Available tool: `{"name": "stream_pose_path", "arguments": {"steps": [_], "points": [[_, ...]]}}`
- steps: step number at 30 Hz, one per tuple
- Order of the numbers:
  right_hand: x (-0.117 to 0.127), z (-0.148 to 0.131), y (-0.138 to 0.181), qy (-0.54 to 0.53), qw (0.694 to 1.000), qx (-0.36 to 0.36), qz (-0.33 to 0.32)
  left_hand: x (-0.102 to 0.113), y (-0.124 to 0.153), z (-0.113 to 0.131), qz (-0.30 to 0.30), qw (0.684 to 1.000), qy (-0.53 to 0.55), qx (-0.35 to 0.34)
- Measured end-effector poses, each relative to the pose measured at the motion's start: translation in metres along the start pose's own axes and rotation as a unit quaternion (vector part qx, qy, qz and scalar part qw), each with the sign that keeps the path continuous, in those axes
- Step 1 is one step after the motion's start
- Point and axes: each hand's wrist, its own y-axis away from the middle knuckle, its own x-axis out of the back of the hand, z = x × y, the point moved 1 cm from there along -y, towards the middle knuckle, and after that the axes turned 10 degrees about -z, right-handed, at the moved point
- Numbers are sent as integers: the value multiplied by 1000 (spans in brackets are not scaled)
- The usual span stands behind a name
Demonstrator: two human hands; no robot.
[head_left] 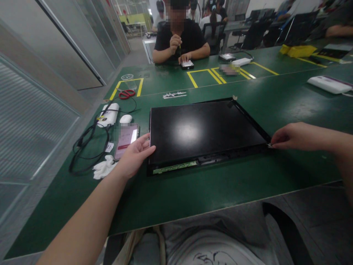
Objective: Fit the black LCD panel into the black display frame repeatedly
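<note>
A dark LCD screen panel [204, 129] lies face up in a black frame [252, 119] on the green table. Along the near edge, a strip of green circuit board [175, 167] is exposed. My left hand [138, 151] grips the panel's left edge, thumb on top and fingers at the side. At the right near corner, my right hand [288, 136] is closed in a pinch on a small pale tab [269, 145]; its exact kind is too small to tell. Another pale bit of tape [234, 98] sticks up at the far corner.
Left of the panel lie a phone [127, 138], a white mouse [126, 119], a white device [109, 114], black cables [79, 143], crumpled white cloth [104, 167] and red-handled scissors [127, 94]. White scraps [174, 95] lie beyond. Opposite, a person [182, 40] handles a small drive [187, 64].
</note>
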Motion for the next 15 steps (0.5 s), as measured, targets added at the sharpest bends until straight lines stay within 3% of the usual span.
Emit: {"name": "stream_pose_path", "arguments": {"steps": [9,15], "points": [[5,-18,-4,54,994,-88,-23,0,-1,-1,0,1000,-2,-2],[8,-33,-3,66,993,-88,-35,0,0,-1,4,1000,-5,0]]}}
